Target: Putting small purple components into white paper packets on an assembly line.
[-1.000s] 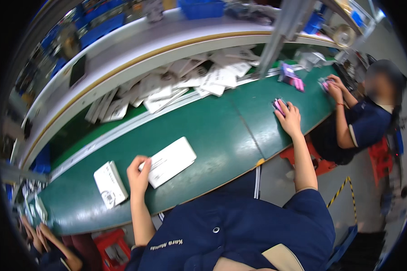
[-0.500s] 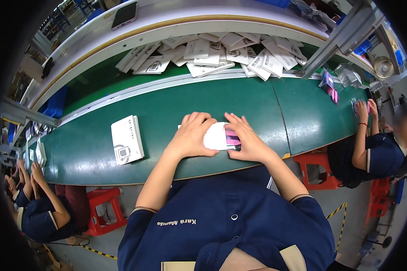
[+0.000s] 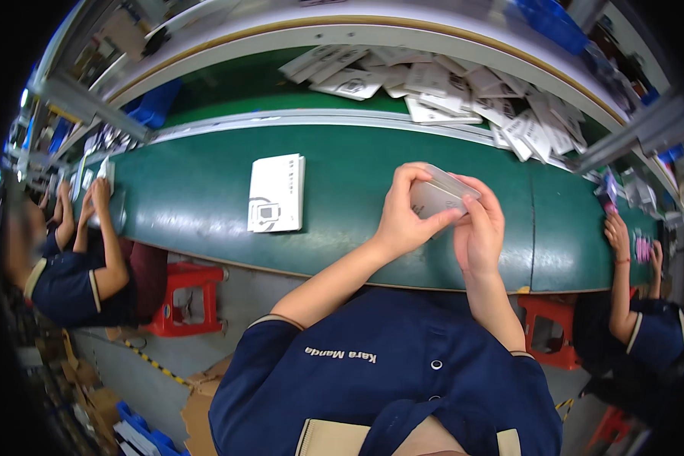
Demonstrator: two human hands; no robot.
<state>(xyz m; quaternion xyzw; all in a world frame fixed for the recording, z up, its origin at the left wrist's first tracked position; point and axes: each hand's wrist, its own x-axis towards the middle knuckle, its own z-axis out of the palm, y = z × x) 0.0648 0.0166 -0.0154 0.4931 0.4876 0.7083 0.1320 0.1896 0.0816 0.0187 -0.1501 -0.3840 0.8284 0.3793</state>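
A small white flat box (image 3: 438, 196) is lifted just above the green conveyor belt (image 3: 357, 182), tilted. My left hand (image 3: 404, 211) grips its left side with fingers curled over the top edge. My right hand (image 3: 479, 228) holds its right end from below and behind. A second white flat box (image 3: 277, 193) lies flat on the belt to the left of my hands, untouched.
A heap of several white packages (image 3: 448, 87) lies on the far green belt behind a white rail. A person sits at the left (image 3: 83, 258) and another at the right (image 3: 631, 304), both with hands at the belt. Red stools (image 3: 190, 296) stand below.
The view swung left along the belt. My hands went from pressing the small box flat on the belt to lifting and tilting it between them.
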